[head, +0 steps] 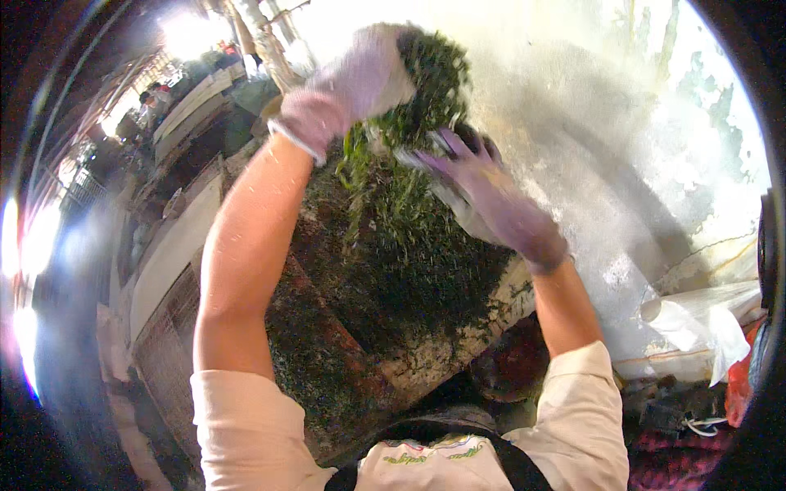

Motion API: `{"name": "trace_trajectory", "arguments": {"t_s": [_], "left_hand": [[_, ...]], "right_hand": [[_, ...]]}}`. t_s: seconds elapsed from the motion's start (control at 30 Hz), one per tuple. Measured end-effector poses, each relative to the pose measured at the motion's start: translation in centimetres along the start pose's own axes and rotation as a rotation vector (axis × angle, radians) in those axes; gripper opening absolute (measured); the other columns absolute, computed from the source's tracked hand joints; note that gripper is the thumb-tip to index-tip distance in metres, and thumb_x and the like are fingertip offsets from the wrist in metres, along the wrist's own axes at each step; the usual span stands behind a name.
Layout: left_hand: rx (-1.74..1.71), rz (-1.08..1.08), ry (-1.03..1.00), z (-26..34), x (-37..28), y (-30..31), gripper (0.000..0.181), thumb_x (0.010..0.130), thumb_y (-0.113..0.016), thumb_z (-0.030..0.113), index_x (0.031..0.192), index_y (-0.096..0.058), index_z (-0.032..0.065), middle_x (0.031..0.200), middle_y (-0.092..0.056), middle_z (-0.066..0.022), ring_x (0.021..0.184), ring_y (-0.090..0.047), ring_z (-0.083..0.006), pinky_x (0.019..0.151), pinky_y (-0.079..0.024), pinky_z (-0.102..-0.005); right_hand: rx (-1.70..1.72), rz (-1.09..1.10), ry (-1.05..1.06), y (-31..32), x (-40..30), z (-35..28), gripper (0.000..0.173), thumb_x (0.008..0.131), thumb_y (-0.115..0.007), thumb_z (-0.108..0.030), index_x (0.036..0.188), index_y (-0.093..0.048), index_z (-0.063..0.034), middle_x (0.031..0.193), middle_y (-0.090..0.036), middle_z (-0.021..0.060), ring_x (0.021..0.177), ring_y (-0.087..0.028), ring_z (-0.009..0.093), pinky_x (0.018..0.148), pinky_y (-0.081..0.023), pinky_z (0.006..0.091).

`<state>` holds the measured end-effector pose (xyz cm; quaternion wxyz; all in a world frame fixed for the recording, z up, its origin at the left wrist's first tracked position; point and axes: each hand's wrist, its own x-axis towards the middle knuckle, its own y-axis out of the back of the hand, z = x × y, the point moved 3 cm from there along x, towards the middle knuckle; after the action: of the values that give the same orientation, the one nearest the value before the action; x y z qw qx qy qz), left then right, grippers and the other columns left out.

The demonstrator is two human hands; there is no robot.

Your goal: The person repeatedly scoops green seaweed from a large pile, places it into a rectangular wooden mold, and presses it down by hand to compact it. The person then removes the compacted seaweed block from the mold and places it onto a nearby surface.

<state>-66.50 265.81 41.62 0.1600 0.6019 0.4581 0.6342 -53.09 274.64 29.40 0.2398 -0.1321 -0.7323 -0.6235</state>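
Observation:
Dark green, shredded-looking leaves (433, 77) are bunched high in front of me, and my left hand (368, 73) holds them in a faded purple knit glove. Its fingertips are hidden behind the leaves. Loose leaves trail from the bunch over a dark, leaf-littered surface (424, 282), which has a worn pale rim (442, 362). My right hand (485, 184), in a similar purple glove, is lower and to the right, beside the falling leaves. Its fingers are spread and blurred by motion; I see nothing gripped in them.
A stained, peeling wall (614, 184) stands close on the right. Below the rim is a dark reddish round object (513, 359). White plastic sheeting (706, 325) and a red bag (737, 386) lie at the right. Long pale-edged benches (175, 251) run along the left, with a person (153, 101) far off.

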Motion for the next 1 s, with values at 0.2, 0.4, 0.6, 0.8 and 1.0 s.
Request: {"name": "trace_trajectory", "arguments": {"t_s": [0.2,0.4,0.6,0.8,1.0], "left_hand": [[0.327,0.113,-0.333,1.7,6.8,10.6,0.022,0.074,-0.054,0.017,0.091,-0.063,0.0049,0.08,-0.064,-0.0148,0.074,-0.062,-0.0299,0.072,-0.05,-0.0377],[0.217,0.134,0.147,1.2,6.4,12.5,0.028,0.068,-0.058,0.019,0.091,-0.062,0.0039,0.087,-0.063,-0.0196,0.083,-0.061,-0.0343,0.073,-0.05,-0.0402],[0.067,0.146,0.249,2.0,4.9,9.7,0.025,0.066,-0.059,0.017,0.086,-0.064,0.0045,0.082,-0.064,-0.019,0.081,-0.061,-0.0337,0.075,-0.049,-0.0379],[0.287,0.161,-0.066,1.8,6.4,7.1,0.022,0.074,-0.054,0.019,0.087,-0.065,0.0056,0.083,-0.065,-0.0159,0.079,-0.063,-0.0304,0.07,-0.049,-0.0372],[-0.12,0.289,0.183,-0.3,6.4,3.1,0.022,0.078,-0.05,0.016,0.09,-0.065,0.0054,0.079,-0.065,-0.0136,0.074,-0.062,-0.0294,0.066,-0.05,-0.036]], "right_hand": [[-0.285,0.042,-0.077,-4.5,7.4,0.3,0.047,0.078,-0.053,-0.005,0.124,-0.046,-0.0097,0.086,-0.061,0.0195,0.088,-0.059,0.028,0.094,-0.039,0.0447],[-0.238,-0.055,0.05,-13.6,-3.9,-1.9,0.056,0.075,-0.05,-0.009,0.13,-0.042,-0.0122,0.126,-0.047,0.013,0.118,-0.04,0.034,0.101,-0.026,0.0535],[0.293,-0.86,-0.259,-7.3,-6.7,3.2,0.037,0.078,-0.052,-0.026,0.114,-0.058,-0.0201,0.1,-0.062,0.0158,0.095,-0.059,0.028,0.087,-0.045,0.0374],[1.26,0.367,-0.693,-1.7,4.0,4.7,0.047,0.089,-0.046,-0.04,0.122,-0.048,-0.0053,0.114,-0.053,0.0134,0.104,-0.049,0.022,0.087,-0.042,0.0353],[2.039,0.065,-0.227,-9.6,1.5,6.9,0.048,0.087,-0.051,-0.04,0.117,-0.052,-0.0023,0.11,-0.058,0.0132,0.095,-0.058,0.022,0.079,-0.05,0.0362]]}}
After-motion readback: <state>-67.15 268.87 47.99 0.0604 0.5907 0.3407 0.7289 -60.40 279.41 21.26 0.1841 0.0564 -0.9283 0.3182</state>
